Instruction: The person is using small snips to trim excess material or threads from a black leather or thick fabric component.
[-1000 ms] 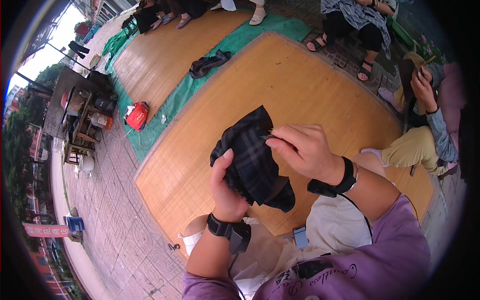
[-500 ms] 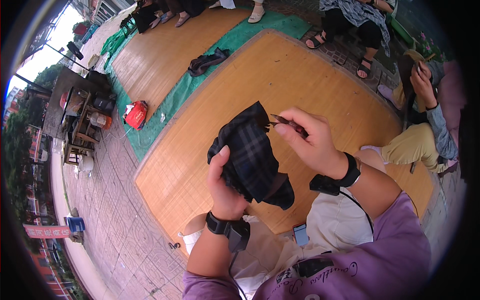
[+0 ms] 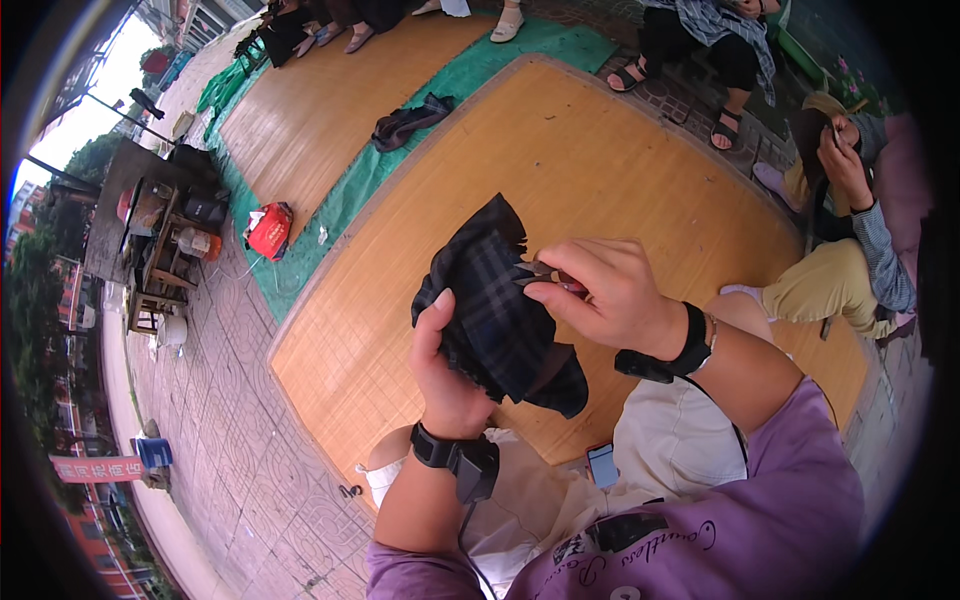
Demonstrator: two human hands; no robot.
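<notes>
Out toward twelve o'clock spreads a tan mat (image 3: 620, 160), and held up over its near part is my plaid cloth (image 3: 490, 300). It looks light, soft and floppy, hardly slippery, so I judge the bunched side at eight o'clock the best hold. My left hand (image 3: 448, 372), at its seven, curls round that side, thumb on top. At three, my right hand (image 3: 612, 296) pinches a small pointed tool (image 3: 538, 270), thumb against forefinger; whether its tips touch cloth, I can't tell.
</notes>
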